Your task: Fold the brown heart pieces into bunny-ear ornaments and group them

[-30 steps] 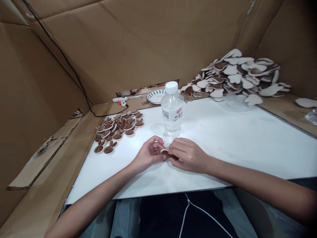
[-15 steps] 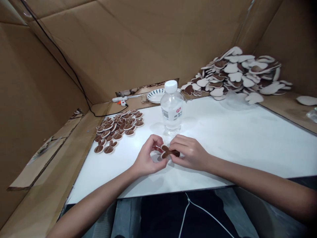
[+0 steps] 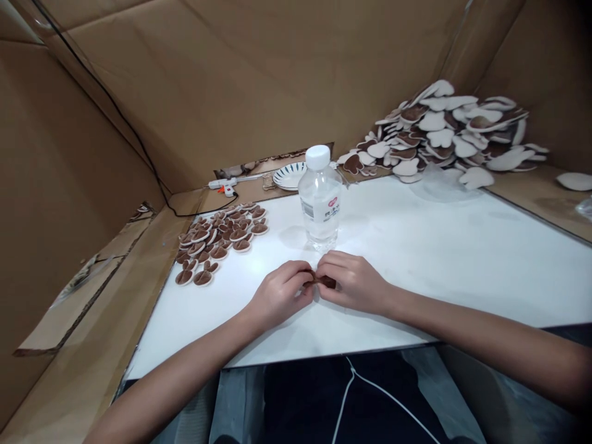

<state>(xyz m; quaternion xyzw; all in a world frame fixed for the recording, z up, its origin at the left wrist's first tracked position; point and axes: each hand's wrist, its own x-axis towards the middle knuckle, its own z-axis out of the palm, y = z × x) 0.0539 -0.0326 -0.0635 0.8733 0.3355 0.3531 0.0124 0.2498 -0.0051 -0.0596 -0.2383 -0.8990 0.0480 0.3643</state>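
White cord point(image 3: 351, 371) hangs in a forked line over dark cloth below the near edge of the white board point(image 3: 444, 265); just beyond that edge, the person's two hands meet over the board, in front of the bottle. The left hand point(image 3: 282, 293) is drawn in narrow, thumb and fingers pinching the left end of a small brown felt-like piece point(image 3: 328, 282); the right hand point(image 3: 354, 283) is curled round its other end, fingertips close to those of the left. The piece's long axis runs from left to right, roughly along the near edge; the fingers cover both ends, so I cannot tell which way its shaped end points, nor whether it touches the board.

Farther off to the left lies a cluster of brown pieces with pale rims point(image 3: 219, 237); behind the hands a clear bottle point(image 3: 320, 216) stands upright, white cap on; its label bears a pink-red logo, a barcode-like block and dark characters too small to read. Beyond these are a white glue gun point(image 3: 226, 186) with an orange trigger, and a dish with dark stripes point(image 3: 289, 177); at the far right, a heap of white and brown pieces point(image 3: 444, 139) rises against the cardboard wall point(image 3: 277, 74).
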